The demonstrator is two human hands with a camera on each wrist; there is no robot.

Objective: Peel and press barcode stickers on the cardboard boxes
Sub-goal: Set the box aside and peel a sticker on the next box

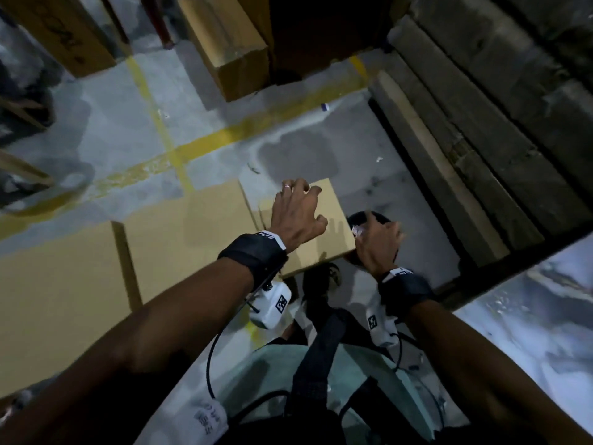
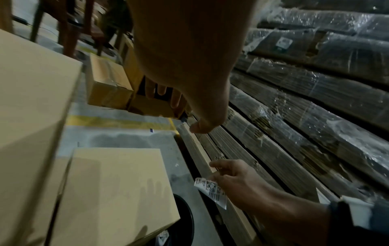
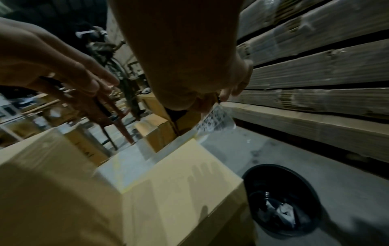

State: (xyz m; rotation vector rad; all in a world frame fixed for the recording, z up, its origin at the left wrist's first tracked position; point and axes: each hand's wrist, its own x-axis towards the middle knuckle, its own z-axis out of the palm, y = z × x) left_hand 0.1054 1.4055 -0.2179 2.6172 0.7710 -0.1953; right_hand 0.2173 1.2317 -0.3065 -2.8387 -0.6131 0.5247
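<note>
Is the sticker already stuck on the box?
No, the right hand holds the sticker in the air beside the box.

Both forearms bare, extended forward and down; a dark strap with a white camera unit on each wrist. Left hand [image 1: 296, 216] palm down, fingers [image 1: 301, 187] spread and loosely bent, holding nothing; contact with the surface below cannot be told. A ring on one left finger. Right hand [image 1: 377, 240] lies just to the right of the left, back up, thumb and fingers [image 3: 235, 86] pinching a printed sticker [image 3: 214, 120].
</note>
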